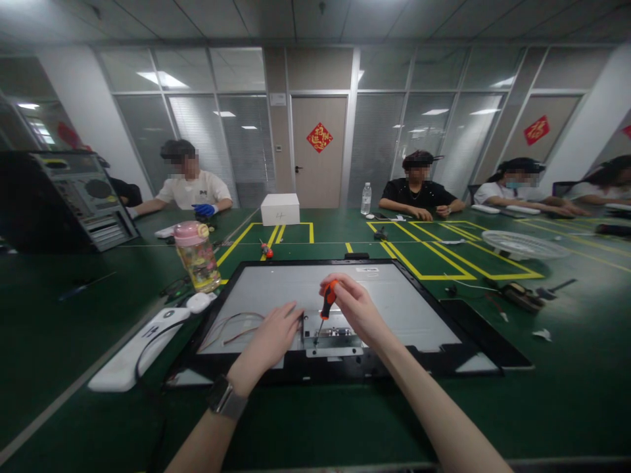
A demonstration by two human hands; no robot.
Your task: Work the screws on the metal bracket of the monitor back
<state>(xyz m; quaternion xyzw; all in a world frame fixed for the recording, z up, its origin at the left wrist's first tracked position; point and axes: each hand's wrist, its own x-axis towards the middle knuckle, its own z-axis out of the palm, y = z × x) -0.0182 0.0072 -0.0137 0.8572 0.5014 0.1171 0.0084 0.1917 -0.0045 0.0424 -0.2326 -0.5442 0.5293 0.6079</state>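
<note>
A flat display panel [394, 302] with a black frame lies on the green table in front of me. Near its front edge sits a metal bracket [335, 351]. My right hand [357, 305] grips an orange and black screwdriver [328, 299], held nearly upright, its tip down at the bracket. Whether the tip sits in a screw is too small to tell. My left hand [270, 335] rests beside the bracket's left side, fingers stretched out and fingertips against its edge. Thin wires [241, 335] lie on the panel to the left of that hand.
To the left stand a pink-lidded bottle [197, 256], a white power bank-like device [138, 348] with a black cable, and a computer case [69, 197]. A white box [280, 210] is behind the panel. On the right lie a dark slab [486, 332] and a clear tray [522, 244]. Several people sit opposite.
</note>
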